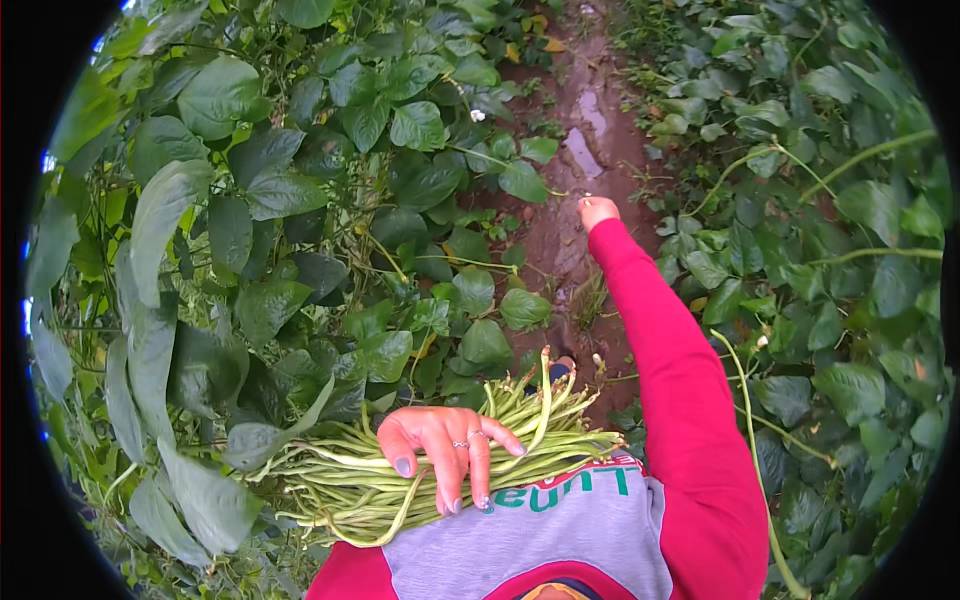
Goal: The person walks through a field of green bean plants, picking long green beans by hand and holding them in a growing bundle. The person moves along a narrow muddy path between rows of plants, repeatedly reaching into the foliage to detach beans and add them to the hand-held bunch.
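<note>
A thick bundle of long green beans [350, 490] lies across my front, against the grey and red shirt. My left hand [440, 455] rests over the bundle with its fingers hooked down and slightly spread, holding it to my body; one finger wears a ring. My right arm stretches far ahead in a red sleeve. At its end, my right hand [598, 211] is closed above the muddy path, beside the tip of a thin vine [556, 193] from the left row. What its fingers hold, if anything, is too small to make out.
Dense bean foliage [220, 200] rises close on the left, and another leafy row [780, 250] stands on the right. Between them runs a narrow muddy path [590, 100] with wet puddles. Loose vines and a long stem [745, 400] reach in near my right arm.
</note>
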### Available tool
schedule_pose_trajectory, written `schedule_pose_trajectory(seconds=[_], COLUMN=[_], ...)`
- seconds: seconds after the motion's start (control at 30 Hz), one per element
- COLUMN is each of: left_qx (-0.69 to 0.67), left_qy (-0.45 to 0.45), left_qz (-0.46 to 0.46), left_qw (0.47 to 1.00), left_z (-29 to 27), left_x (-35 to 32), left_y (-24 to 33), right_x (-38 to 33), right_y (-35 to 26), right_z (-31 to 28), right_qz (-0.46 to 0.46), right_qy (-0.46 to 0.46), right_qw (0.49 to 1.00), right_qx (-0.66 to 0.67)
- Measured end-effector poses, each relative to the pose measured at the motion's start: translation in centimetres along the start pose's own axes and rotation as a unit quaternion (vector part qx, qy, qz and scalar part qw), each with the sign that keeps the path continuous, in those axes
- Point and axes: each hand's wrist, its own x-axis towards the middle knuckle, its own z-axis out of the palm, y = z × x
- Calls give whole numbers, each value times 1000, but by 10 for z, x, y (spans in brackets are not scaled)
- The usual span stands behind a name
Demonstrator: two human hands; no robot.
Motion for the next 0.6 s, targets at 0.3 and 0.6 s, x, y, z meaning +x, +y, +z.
schedule_pose_trajectory(seconds=[0.3,0.6], left_qx=[44,66], left_qy=[148,140], left_qz=[-1,46], left_qw=[988,987], left_z=[-16,-47], left_x=[-42,-31], left_y=[20,40], right_x=[60,33], right_y=[-7,24], right_z=[87,36], right_qz=[-40,-37], right_qy=[-130,-124], right_qw=[945,981], right_qx=[-298,-146])
